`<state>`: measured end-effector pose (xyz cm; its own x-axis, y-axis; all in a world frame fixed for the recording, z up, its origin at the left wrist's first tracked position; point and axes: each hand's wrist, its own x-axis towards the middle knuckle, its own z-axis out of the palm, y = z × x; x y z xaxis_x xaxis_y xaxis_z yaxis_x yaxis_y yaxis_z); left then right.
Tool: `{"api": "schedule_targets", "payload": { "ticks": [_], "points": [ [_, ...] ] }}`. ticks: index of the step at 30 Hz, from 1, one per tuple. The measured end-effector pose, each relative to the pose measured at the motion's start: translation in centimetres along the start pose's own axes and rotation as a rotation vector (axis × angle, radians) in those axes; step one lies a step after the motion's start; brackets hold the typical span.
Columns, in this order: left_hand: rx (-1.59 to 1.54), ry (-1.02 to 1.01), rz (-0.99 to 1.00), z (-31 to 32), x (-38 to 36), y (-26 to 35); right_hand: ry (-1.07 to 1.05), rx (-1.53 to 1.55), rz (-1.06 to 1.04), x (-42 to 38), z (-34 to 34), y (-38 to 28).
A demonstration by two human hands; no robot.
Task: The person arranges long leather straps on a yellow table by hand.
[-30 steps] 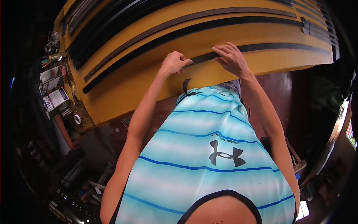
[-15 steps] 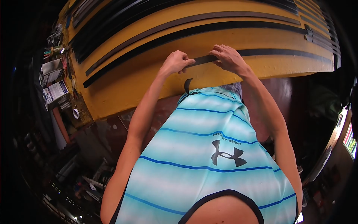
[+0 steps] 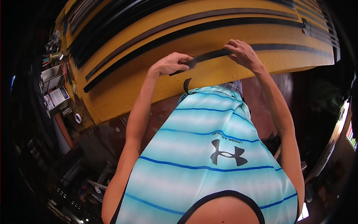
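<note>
A long black strap (image 3: 214, 55) lies along the near side of the yellow table (image 3: 123, 102), running off to the right. My left hand (image 3: 172, 64) pinches it close to its left end, which pokes out below the fingers. Farther right, the fingers of my right hand (image 3: 243, 56) are closed on the same strap. Between the hands the strap looks slightly raised and bent. A short curved black piece (image 3: 187, 86) sits at the table's near edge, by my waist. Just beyond my hands lie another black strap (image 3: 156, 47) and a brown strap (image 3: 149, 34).
More dark straps (image 3: 112, 24) are bunched at the far left of the table, and several strips (image 3: 317, 30) lie at the right end. Boxes (image 3: 56, 96), a white tape roll (image 3: 78, 118) and small clutter line the left side.
My right hand has slid right along the strap and my left hand has shifted slightly left. The gap between them is wider, and the strap's left end now shows below my left hand.
</note>
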<state>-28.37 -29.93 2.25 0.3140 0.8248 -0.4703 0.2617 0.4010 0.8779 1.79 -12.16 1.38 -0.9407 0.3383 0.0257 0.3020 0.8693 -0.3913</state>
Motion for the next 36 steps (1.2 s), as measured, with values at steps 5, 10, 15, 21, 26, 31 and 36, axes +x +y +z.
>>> {"api": "schedule_targets", "payload": {
  "ticks": [5, 10, 15, 21, 26, 31, 36],
  "points": [
    [-0.078, -0.059, -0.088, -0.5, -0.2, 3.1, 0.029, -0.001, -0.003, -0.2, 0.0, 0.0],
    [-0.153, 0.102, -0.173, -1.5, 0.9, 3.7, 0.065, 0.013, 0.029, -0.3, 0.4, 0.1],
    [-0.355, 0.232, -0.032, -1.7, 0.9, 3.1, 0.082, -0.040, 0.083, 0.2, 0.9, -0.5],
    [-0.424, 0.192, -0.043, -1.8, 1.0, 3.2, 0.223, 0.265, 0.014, 4.8, 3.1, -7.0],
    [-0.255, 0.186, -0.060, -1.6, 1.3, 3.5, 0.085, 0.378, 0.059, 6.5, 4.7, -8.1],
    [-0.164, 0.215, -0.103, 0.4, 1.4, 5.5, 0.160, 0.297, 0.073, 6.5, 5.8, -8.1],
    [-0.078, 0.183, -0.156, 0.9, 0.6, 6.2, 0.225, 0.240, 0.060, 6.6, 6.9, -7.8]
  ]
}}
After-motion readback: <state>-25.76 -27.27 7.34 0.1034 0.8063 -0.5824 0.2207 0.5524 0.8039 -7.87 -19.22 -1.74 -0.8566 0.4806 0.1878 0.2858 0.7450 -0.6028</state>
